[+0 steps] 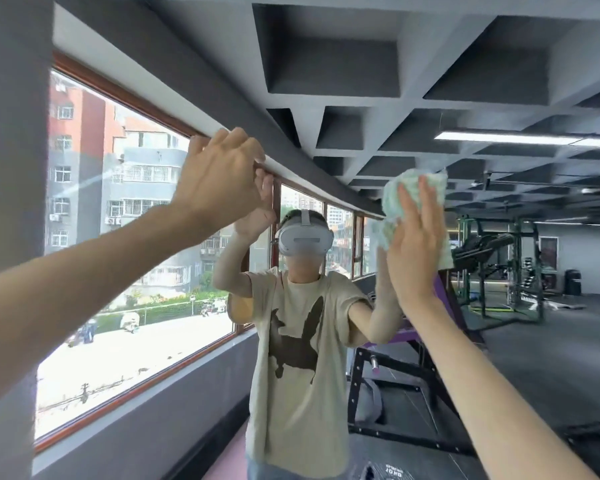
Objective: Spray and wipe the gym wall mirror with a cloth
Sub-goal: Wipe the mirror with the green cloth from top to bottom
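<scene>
The wall mirror (465, 98) fills nearly the whole view and reflects the gym and me. My right hand (416, 244) is raised at the upper right with straight fingers, pressing a pale green and white cloth (413, 195) flat against the glass. My left hand (219, 174) is raised at the upper left, fingers relaxed, its fingertips touching the mirror where they meet their reflection. It holds nothing. No spray bottle is in view.
A grey wall strip (11, 168) borders the mirror on the left. The glass reflects a row of windows (118, 237), a black and purple weight rack (395, 375), green exercise frames (499, 265) and a coffered ceiling.
</scene>
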Motion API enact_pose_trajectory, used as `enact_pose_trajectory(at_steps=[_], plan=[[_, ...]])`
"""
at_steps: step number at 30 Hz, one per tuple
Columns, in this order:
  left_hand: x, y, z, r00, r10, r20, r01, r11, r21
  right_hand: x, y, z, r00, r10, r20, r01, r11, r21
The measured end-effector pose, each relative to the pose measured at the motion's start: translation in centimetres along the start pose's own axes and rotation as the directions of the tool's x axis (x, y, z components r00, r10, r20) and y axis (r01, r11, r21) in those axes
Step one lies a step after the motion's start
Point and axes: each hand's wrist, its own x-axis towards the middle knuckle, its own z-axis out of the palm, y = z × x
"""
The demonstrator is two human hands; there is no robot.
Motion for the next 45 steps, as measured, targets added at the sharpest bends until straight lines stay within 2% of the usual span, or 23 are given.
enact_pose_trajectory(at_steps=[1, 3, 6, 7, 9, 12, 14, 15, 16, 18, 19, 20, 21, 24, 27, 29, 31, 33, 34, 36, 39, 42, 45], plan=[[0.0, 0.2, -0.2, 1.0, -0.026, -0.006, 0.026, 0.999, -0.025, -2.6, -1.2, 0.8, 0.998, -0.037, 0.043, 0.037, 0.999, 0.014], [0.2, 0.7, -0.7, 0.998, -0.067, 0.003, 0.067, 0.995, -0.07, -8.1, -2.5, 2.0, 0.936, -0.28, 0.213, 0.275, 0.96, 0.055], [-0.2, 1.7, -0.8, 0.997, -0.053, 0.057, 0.055, 0.998, -0.028, -8.9, 0.3, -0.1, 0.667, -0.615, 0.42, 0.64, 0.762, 0.098], [-0.1, 1.8, -0.8, 0.998, -0.04, 0.056, 0.04, 0.999, -0.004, -6.6, 1.6, -0.9, 0.627, -0.655, 0.421, 0.675, 0.727, 0.126], [-0.3, 1.9, -1.4, 0.997, -0.052, 0.063, 0.052, 0.999, 0.007, -1.9, 3.2, -2.2, 0.705, -0.597, 0.383, 0.608, 0.787, 0.105], [-0.6, 1.9, -1.9, 0.991, -0.103, 0.085, 0.103, 0.995, 0.0, 1.1, 2.8, -2.4, 0.933, -0.285, 0.22, 0.28, 0.958, 0.054], [-0.9, 2.0, -1.9, 0.985, -0.13, 0.112, 0.131, 0.991, 0.001, -1.7, -0.3, -0.4, 0.98, -0.122, 0.159, 0.106, 0.989, 0.105], [-1.1, 2.2, -1.8, 0.982, -0.138, 0.125, 0.14, 0.99, -0.004, -4.0, -1.9, 0.7, 0.963, -0.188, 0.193, 0.161, 0.976, 0.149], [-0.9, 2.5, -1.7, 0.981, -0.134, 0.141, 0.134, 0.991, 0.007, -6.2, -3.3, 1.6, 0.894, -0.375, 0.244, 0.328, 0.921, 0.213], [-0.8, 2.8, -1.5, 0.977, -0.123, 0.173, 0.12, 0.992, 0.029, -8.0, -4.4, 2.3, 0.571, -0.751, 0.332, 0.684, 0.659, 0.312], [-0.2, 2.8, -1.5, 0.98, -0.117, 0.163, 0.113, 0.993, 0.033, -5.4, -4.3, 2.4, 0.446, -0.832, 0.331, 0.766, 0.546, 0.338], [-0.3, 2.9, -1.4, 0.981, -0.116, 0.158, 0.113, 0.993, 0.029, -2.4, -3.8, 2.5, 0.423, -0.85, 0.314, 0.786, 0.517, 0.341], [0.1, 2.7, -1.5, 0.985, -0.109, 0.136, 0.106, 0.994, 0.034, 1.6, -3.7, 2.9, 0.494, -0.824, 0.276, 0.766, 0.563, 0.311], [0.9, 1.6, -1.5, 0.992, -0.098, 0.076, 0.096, 0.995, 0.031, 12.4, -3.6, 3.4, 0.843, -0.52, 0.135, 0.509, 0.854, 0.112], [1.5, -0.2, -1.5, 0.985, -0.165, 0.047, 0.166, 0.986, -0.015, 18.0, -6.0, 4.5, 0.988, -0.142, 0.066, 0.137, 0.988, 0.065], [1.8, -1.5, -1.0, 0.981, -0.19, 0.051, 0.19, 0.982, -0.012, 17.9, -9.6, 6.5, 0.998, -0.049, 0.039, 0.046, 0.995, 0.09], [2.2, -2.5, -0.4, 0.976, -0.209, 0.055, 0.209, 0.978, 0.001, 15.6, -13.2, 8.9, 0.957, -0.277, 0.08, 0.263, 0.953, 0.151], [2.4, -3.2, 0.0, 0.972, -0.227, 0.069, 0.226, 0.974, 0.012, 14.7, -14.0, 9.6, 0.816, -0.532, 0.224, 0.495, 0.845, 0.203], [2.7, -3.7, 0.2, 0.974, -0.216, 0.067, 0.215, 0.976, 0.023, 16.2, -13.3, 9.2, 0.773, -0.573, 0.273, 0.535, 0.82, 0.203], [3.4, -4.9, 0.3, 0.98, -0.195, 0.045, 0.193, 0.981, 0.032, 20.4, -11.6, 8.5, 0.825, -0.506, 0.252, 0.48, 0.862, 0.16], [4.1, -6.9, -0.1, 0.985, -0.172, -0.018, 0.172, 0.985, 0.007, 25.3, -9.7, 7.7, 0.98, -0.184, 0.076, 0.184, 0.983, 0.007], [4.2, -9.4, -0.4, 0.991, -0.107, -0.085, 0.11, 0.993, 0.038, 26.1, -12.8, 8.9, 0.999, 0.033, -0.024, -0.033, 0.999, -0.019], [4.2, -12.8, -0.8, 0.994, -0.035, -0.099, 0.045, 0.994, 0.097, 26.4, -17.4, 11.3, 0.998, 0.017, -0.059, -0.017, 1.0, 0.0]])
